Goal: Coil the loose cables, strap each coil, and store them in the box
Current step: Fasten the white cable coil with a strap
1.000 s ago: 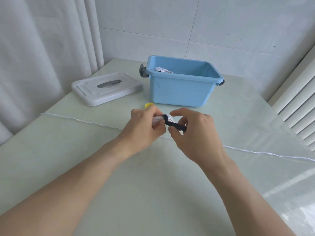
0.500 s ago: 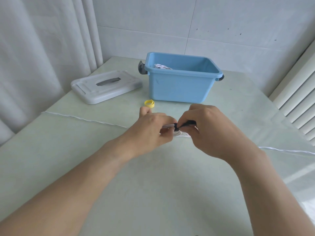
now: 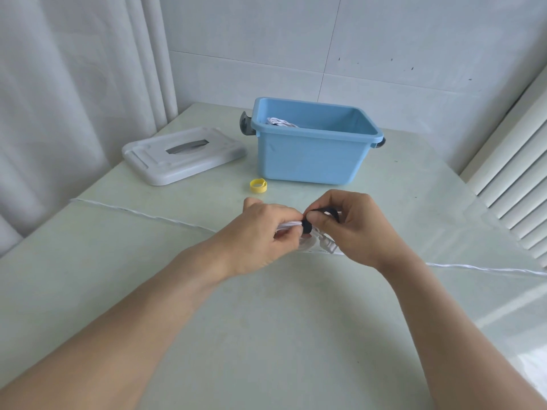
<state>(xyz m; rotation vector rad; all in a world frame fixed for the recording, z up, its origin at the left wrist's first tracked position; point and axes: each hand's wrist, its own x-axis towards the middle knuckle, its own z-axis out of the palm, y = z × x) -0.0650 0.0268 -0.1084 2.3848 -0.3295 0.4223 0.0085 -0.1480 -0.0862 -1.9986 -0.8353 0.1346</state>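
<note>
My left hand (image 3: 260, 232) grips a small coil of white cable (image 3: 291, 224) above the table's middle. A black strap (image 3: 306, 226) is wrapped round that coil, and my right hand (image 3: 352, 229) pinches the strap's free end. Part of the coil hangs below my fingers, mostly hidden by both hands. Behind them stands the open blue box (image 3: 310, 155) with a white cable coil (image 3: 279, 122) inside at its left end. A loose white cable (image 3: 142, 213) runs across the table from left to right, passing behind my hands.
A rolled yellow strap (image 3: 258, 185) lies on the table just in front of the box. The box's white lid (image 3: 183, 155) rests to the left. A curtain hangs at the left table edge and a white slatted radiator stands at the right.
The black strap has gone from sticking out loose to being wound round the coil. My right hand swung over the coil and now pinches the strap end on top.
</note>
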